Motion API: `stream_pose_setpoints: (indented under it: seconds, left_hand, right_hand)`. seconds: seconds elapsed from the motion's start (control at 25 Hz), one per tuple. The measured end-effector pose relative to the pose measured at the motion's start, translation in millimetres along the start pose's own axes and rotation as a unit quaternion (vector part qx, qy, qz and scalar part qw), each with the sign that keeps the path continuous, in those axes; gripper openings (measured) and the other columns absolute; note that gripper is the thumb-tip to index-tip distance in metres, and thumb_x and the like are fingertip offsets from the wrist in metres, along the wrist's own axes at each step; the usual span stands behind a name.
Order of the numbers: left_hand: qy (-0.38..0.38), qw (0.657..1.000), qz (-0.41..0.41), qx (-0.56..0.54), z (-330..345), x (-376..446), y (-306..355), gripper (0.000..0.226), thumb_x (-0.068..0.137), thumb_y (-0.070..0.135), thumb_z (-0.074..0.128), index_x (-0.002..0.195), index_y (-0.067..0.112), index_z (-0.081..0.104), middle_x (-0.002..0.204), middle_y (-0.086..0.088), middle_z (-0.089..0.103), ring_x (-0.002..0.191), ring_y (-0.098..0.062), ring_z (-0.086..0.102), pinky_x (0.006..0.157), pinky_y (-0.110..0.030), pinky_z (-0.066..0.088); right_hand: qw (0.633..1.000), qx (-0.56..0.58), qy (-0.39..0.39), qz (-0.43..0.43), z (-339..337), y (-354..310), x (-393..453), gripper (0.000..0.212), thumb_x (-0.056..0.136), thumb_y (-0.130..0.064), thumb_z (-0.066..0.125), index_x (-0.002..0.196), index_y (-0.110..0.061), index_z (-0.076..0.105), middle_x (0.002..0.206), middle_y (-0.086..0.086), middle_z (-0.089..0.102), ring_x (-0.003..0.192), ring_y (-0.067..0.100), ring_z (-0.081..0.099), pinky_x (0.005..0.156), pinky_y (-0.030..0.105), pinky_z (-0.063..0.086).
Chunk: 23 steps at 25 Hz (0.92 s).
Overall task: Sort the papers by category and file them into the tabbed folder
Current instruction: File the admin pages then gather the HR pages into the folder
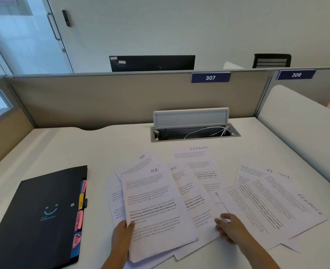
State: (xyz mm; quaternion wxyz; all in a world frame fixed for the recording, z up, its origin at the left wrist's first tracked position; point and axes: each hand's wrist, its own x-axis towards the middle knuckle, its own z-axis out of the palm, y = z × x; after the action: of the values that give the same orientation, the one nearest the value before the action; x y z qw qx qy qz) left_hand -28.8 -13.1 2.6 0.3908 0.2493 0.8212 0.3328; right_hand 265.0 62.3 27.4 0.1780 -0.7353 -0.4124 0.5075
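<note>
White and bounded by beige cubicle partitions, the surface (67, 144) carries a loose spread of printed papers in front of the person. A black tabbed folder (44, 214) lies closed at the left, well apart from the partition, with pink, yellow and blue tabs (80, 212) sticking out along its right edge, toward the papers.

The left hand (122, 232) comes up from the bottom edge with the forearm nearly upright in the frame. Its thumb lies on top of the lower left edge of an HR sheet (154, 206) and the fingers go under it, so the hand pinches the sheet, which sits on top of a small stack of other HR pages (139, 162) fanned out behind it.

The right hand (229, 228) reaches in from the lower right, the forearm slanting up and leftward. Its fingers are loosely bent and rest on the papers between the HR stack and the finance sheets (272, 206); it holds nothing.

More finance pages lie at the right, overlapping at angles, and one finance page (197, 158) lies farther back, near an open cable tray (195, 133) with white cords inside. On the partition are blue number signs 307 (210, 77) and 306 (296, 74)
</note>
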Motion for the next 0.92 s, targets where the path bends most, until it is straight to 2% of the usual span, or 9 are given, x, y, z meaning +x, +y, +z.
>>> stream_pose_setpoints:
  seconds: [0.04, 0.12, 0.16, 0.24, 0.4, 0.52, 0.72, 0.8, 0.92]
  left_hand:
    - [-0.001, 1.0, -0.002, 0.001, -0.3, -0.6, 0.1, 0.026, 0.094, 0.022, 0.046, 0.103, 0.001, 0.058, 0.105, -0.018, 0.064, 0.092, -0.032, 0.061, 0.084, -0.04, 0.052]
    - [-0.003, 1.0, -0.002, -0.003, -0.7, 1.0, -2.0, 0.025, 0.093, 0.022, 0.046, 0.102, 0.002, 0.059, 0.103, -0.017, 0.064, 0.09, -0.032, 0.062, 0.083, -0.04, 0.052]
    - [-0.005, 1.0, -0.001, -0.009, -1.1, 2.3, -3.5, 0.024, 0.093, 0.022, 0.047, 0.101, 0.003, 0.059, 0.102, -0.016, 0.065, 0.089, -0.031, 0.062, 0.083, -0.041, 0.053]
    - [-0.009, 1.0, -0.005, -0.022, -1.4, 2.3, -4.5, 0.023, 0.093, 0.024, 0.047, 0.097, 0.005, 0.06, 0.098, -0.015, 0.066, 0.086, -0.031, 0.063, 0.083, -0.043, 0.054]
    - [-0.011, 0.999, -0.005, -0.052, -2.0, -3.0, -2.7, 0.023, 0.093, 0.027, 0.047, 0.085, 0.009, 0.057, 0.091, -0.014, 0.066, 0.083, -0.032, 0.064, 0.08, -0.043, 0.055]
    - [-0.007, 0.999, -0.003, -0.045, -2.3, -4.4, -1.5, 0.025, 0.094, 0.026, 0.046, 0.086, 0.005, 0.056, 0.089, -0.015, 0.064, 0.083, -0.033, 0.063, 0.076, -0.04, 0.054]
    - [-0.001, 1.0, 0.014, -0.025, -1.6, -2.2, -6.8, 0.038, 0.093, 0.035, 0.044, 0.079, 0.001, 0.054, 0.084, -0.02, 0.064, 0.077, -0.035, 0.062, 0.071, -0.041, 0.053]
    - [-0.01, 1.0, 0.015, -0.024, -1.7, 0.8, -8.9, 0.044, 0.092, 0.039, 0.044, 0.084, -0.002, 0.057, 0.082, -0.019, 0.065, 0.077, -0.036, 0.064, 0.075, -0.046, 0.055]
    - [-0.017, 0.998, 0.003, -0.065, -1.6, -1.3, -7.0, 0.028, 0.092, 0.028, 0.049, 0.089, 0.002, 0.06, 0.086, -0.017, 0.068, 0.077, -0.034, 0.066, 0.071, -0.044, 0.057]
  right_hand:
    - [0.999, -0.041, 0.013, -0.013, 1.5, -0.3, 1.3, 0.05, 0.085, -0.026, 0.062, 0.126, -0.008, 0.041, 0.086, 0.009, 0.067, 0.063, 0.016, 0.057, 0.056, 0.025, 0.047]
    - [0.979, -0.192, 0.053, -0.045, 3.6, -0.3, 0.2, 0.068, 0.077, -0.042, 0.067, 0.128, -0.011, 0.035, 0.111, 0.009, 0.059, 0.09, 0.021, 0.061, 0.077, 0.033, 0.048]
    - [0.961, -0.259, 0.077, -0.056, 4.1, 0.0, -1.5, 0.075, 0.072, -0.051, 0.068, 0.127, -0.013, 0.034, 0.117, 0.008, 0.053, 0.1, 0.022, 0.059, 0.078, 0.033, 0.047]
    - [0.941, -0.315, 0.103, -0.065, 5.2, -1.2, -5.7, 0.082, 0.063, -0.062, 0.069, 0.12, -0.014, 0.036, 0.114, 0.006, 0.046, 0.1, 0.022, 0.057, 0.071, 0.03, 0.044]
    - [0.945, -0.305, 0.101, -0.065, 5.3, -4.5, -2.8, 0.081, 0.059, -0.066, 0.069, 0.112, -0.011, 0.042, 0.108, 0.006, 0.045, 0.086, 0.017, 0.051, 0.068, 0.026, 0.042]
    - [0.945, -0.306, 0.098, -0.066, 6.1, -4.0, 1.2, 0.07, 0.061, -0.065, 0.068, 0.105, -0.013, 0.048, 0.101, 0.004, 0.045, 0.089, 0.017, 0.054, 0.072, 0.027, 0.047]
    - [0.942, -0.298, 0.094, -0.124, 7.6, 5.7, 3.0, 0.026, 0.082, -0.047, 0.056, 0.083, -0.022, 0.052, 0.09, 0.001, 0.055, 0.079, 0.016, 0.056, 0.073, 0.03, 0.051]
    - [0.956, -0.242, 0.084, -0.145, 4.5, 7.5, -0.1, 0.016, 0.091, -0.036, 0.048, 0.089, -0.02, 0.048, 0.091, 0.002, 0.055, 0.079, 0.016, 0.056, 0.071, 0.029, 0.049]
    - [0.983, -0.105, 0.055, -0.14, -5.2, 6.2, -5.1, 0.013, 0.094, -0.022, 0.045, 0.104, -0.015, 0.04, 0.1, 0.004, 0.051, 0.085, 0.016, 0.054, 0.072, 0.026, 0.046]
